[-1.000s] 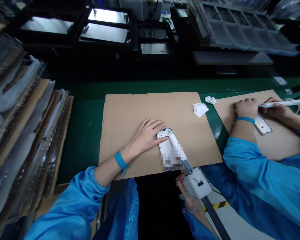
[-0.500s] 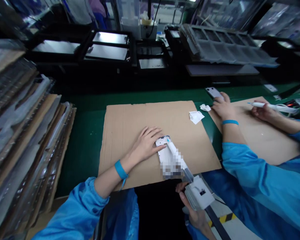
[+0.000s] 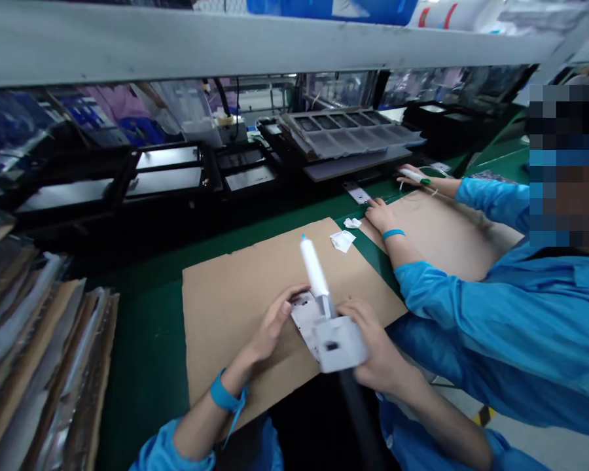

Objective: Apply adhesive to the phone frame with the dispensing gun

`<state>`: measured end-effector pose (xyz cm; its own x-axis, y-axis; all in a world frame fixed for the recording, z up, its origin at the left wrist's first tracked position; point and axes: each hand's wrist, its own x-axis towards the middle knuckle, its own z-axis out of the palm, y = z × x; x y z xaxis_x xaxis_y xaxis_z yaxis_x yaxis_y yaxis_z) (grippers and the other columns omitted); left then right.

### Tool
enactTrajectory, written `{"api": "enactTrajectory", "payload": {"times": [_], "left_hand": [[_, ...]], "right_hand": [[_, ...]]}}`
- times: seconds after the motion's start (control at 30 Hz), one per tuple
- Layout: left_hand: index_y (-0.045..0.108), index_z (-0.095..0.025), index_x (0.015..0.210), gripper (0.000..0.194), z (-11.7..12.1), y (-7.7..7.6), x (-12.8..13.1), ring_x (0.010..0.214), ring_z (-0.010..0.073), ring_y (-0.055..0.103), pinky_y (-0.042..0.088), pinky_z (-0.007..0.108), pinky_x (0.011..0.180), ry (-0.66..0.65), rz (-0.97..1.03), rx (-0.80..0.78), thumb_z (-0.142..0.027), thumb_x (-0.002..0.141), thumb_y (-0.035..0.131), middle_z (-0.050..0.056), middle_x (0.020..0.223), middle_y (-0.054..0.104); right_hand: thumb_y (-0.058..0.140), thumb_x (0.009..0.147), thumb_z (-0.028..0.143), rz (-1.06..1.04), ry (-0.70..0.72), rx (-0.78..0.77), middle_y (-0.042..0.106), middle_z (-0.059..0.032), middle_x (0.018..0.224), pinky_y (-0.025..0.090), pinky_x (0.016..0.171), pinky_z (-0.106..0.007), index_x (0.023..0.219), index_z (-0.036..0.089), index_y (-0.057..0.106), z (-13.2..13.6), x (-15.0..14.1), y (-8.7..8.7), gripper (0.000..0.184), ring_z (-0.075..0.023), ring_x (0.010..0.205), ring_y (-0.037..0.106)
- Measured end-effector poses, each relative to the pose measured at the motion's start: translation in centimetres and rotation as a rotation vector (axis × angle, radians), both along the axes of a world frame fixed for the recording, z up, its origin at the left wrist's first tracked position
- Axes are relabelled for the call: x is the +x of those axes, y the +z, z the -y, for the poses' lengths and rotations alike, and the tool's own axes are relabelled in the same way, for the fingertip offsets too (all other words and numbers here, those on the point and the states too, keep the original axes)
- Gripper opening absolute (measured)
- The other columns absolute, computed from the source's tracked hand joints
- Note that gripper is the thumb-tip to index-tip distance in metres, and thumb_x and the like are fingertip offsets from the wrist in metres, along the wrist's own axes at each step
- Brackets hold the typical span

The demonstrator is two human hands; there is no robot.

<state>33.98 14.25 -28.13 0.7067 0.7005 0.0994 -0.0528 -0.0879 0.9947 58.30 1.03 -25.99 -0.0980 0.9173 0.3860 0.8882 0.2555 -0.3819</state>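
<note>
My left hand [image 3: 273,325] curls around the left edge of a white phone frame [image 3: 303,312] lying on a sheet of brown cardboard [image 3: 235,294]. My right hand [image 3: 377,347] grips a white glue dispenser [image 3: 334,339] whose syringe barrel [image 3: 314,267] points up and away, lifted off the frame. A blue wrist strap [image 3: 220,394] circles my left wrist.
A co-worker in a blue coat [image 3: 500,314] sits at my right, one hand [image 3: 381,214] near a second phone frame [image 3: 359,194], the other [image 3: 412,176] holding a dispenser pen. White wipes [image 3: 342,240] lie between us. Dark trays [image 3: 167,170] line the back; stacked cardboard [image 3: 34,353] stands left.
The camera tilted up. My right hand lifted the dispenser so its tip left the frame and points upward. My left hand shifted from lying flat to gripping the frame's edge.
</note>
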Motion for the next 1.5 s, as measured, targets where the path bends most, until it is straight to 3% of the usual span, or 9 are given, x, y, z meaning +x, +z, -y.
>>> {"api": "enactTrajectory", "payload": {"times": [0.13, 0.27, 0.4, 0.53, 0.8, 0.93, 1.1, 1.27, 1.5], "left_hand": [[0.068, -0.023, 0.154, 0.072, -0.2, 1.2, 0.2, 0.161, 0.0431, 0.065, 0.048, 0.066, 0.14, -0.093, 0.158, -0.504, -0.079, 0.112, 0.053, 0.019, 0.168, 0.07], [0.072, -0.021, 0.124, 0.047, -2.5, 1.2, -1.5, 0.156, 0.0445, 0.07, 0.056, 0.069, 0.133, 0.051, 0.119, -0.624, -0.064, 0.106, 0.068, 0.02, 0.148, 0.082], [0.071, -0.021, 0.116, 0.04, -4.4, 0.5, -3.2, 0.157, 0.0457, 0.069, 0.061, 0.073, 0.126, 0.212, 0.159, -0.706, -0.06, 0.106, 0.065, 0.022, 0.155, 0.078], [0.075, -0.02, 0.114, 0.039, -5.5, -0.8, -3.8, 0.161, 0.0476, 0.065, 0.057, 0.077, 0.13, 0.289, 0.157, -0.734, -0.057, 0.105, 0.065, 0.023, 0.151, 0.08], [0.078, -0.019, 0.119, 0.048, -5.2, -1.5, -3.7, 0.147, 0.0514, 0.075, 0.061, 0.082, 0.12, 0.108, 0.154, -0.799, -0.061, 0.107, 0.059, 0.025, 0.149, 0.08], [0.078, -0.017, 0.12, 0.048, -5.1, -1.0, -3.8, 0.143, 0.0528, 0.077, 0.058, 0.085, 0.121, 0.11, 0.146, -0.87, -0.057, 0.109, 0.056, 0.026, 0.148, 0.08], [0.077, -0.018, 0.118, 0.043, -4.6, -1.1, -3.8, 0.142, 0.0486, 0.078, 0.062, 0.077, 0.119, -0.071, 0.148, -0.97, -0.056, 0.114, 0.057, 0.022, 0.161, 0.074], [0.072, -0.016, 0.125, 0.042, -3.8, -1.8, -3.5, 0.13, 0.0401, 0.084, 0.066, 0.065, 0.116, -0.293, 0.155, -1.05, -0.056, 0.113, 0.067, 0.022, 0.168, 0.069], [0.072, -0.016, 0.115, 0.038, -3.9, -2.1, -3.0, 0.126, 0.0389, 0.086, 0.065, 0.062, 0.118, -0.296, 0.133, -1.09, -0.053, 0.112, 0.072, 0.021, 0.156, 0.076]], "right_hand": [[0.075, 0.083, 0.019, -0.007, 0.171, -0.099, 0.065, -0.0161, 0.154, 0.036, 0.148, -0.071, 0.165, 0.019, 0.062, -0.6, -6.4, -0.7, 0.083, -0.035, 0.153, 0.06], [0.082, 0.1, 0.044, -0.158, 0.334, -0.11, 0.054, -0.014, 0.174, 0.041, 0.149, -0.06, 0.173, 0.024, 0.056, -3.8, -4.5, 1.0, 0.08, -0.0322, 0.17, 0.048], [0.063, 0.111, 0.056, -0.419, 0.006, -0.106, 0.069, -0.0151, 0.155, 0.061, 0.125, -0.05, 0.151, 0.022, 0.07, -7.3, 3.2, 0.1, 0.053, -0.0279, 0.141, 0.07], [0.063, 0.102, 0.052, -0.312, -0.428, -0.213, 0.074, -0.0182, 0.128, 0.062, 0.105, -0.048, 0.14, 0.013, 0.075, -11.8, 10.2, -3.4, 0.056, -0.0272, 0.105, 0.072], [0.055, 0.105, 0.048, -0.09, -0.474, -0.218, 0.075, -0.0199, 0.121, 0.051, 0.095, -0.039, 0.107, 0.015, 0.077, -15.2, 12.0, -5.0, 0.04, -0.0269, 0.103, 0.066], [0.056, 0.103, 0.068, -0.226, -0.264, -0.378, 0.077, -0.0162, 0.104, 0.048, 0.085, -0.037, 0.106, 0.016, 0.077, -15.3, 9.2, -4.3, 0.056, -0.025, 0.092, 0.065], [0.069, 0.089, 0.098, -0.541, 0.016, -0.6, 0.077, -0.0134, 0.103, 0.054, 0.082, -0.033, 0.108, 0.014, 0.08, -14.6, 4.9, -3.5, 0.086, -0.0199, 0.088, 0.065], [0.075, 0.093, 0.091, -0.537, 0.135, -0.713, 0.08, -0.0139, 0.107, 0.058, 0.086, -0.032, 0.106, 0.013, 0.085, -14.4, 3.5, -2.1, 0.08, -0.0202, 0.096, 0.071], [0.08, 0.094, 0.073, -0.524, 0.215, -0.785, 0.082, -0.0131, 0.124, 0.063, 0.099, -0.038, 0.118, 0.016, 0.089, -15.2, 3.6, -1.9, 0.063, -0.0243, 0.111, 0.077]]}}
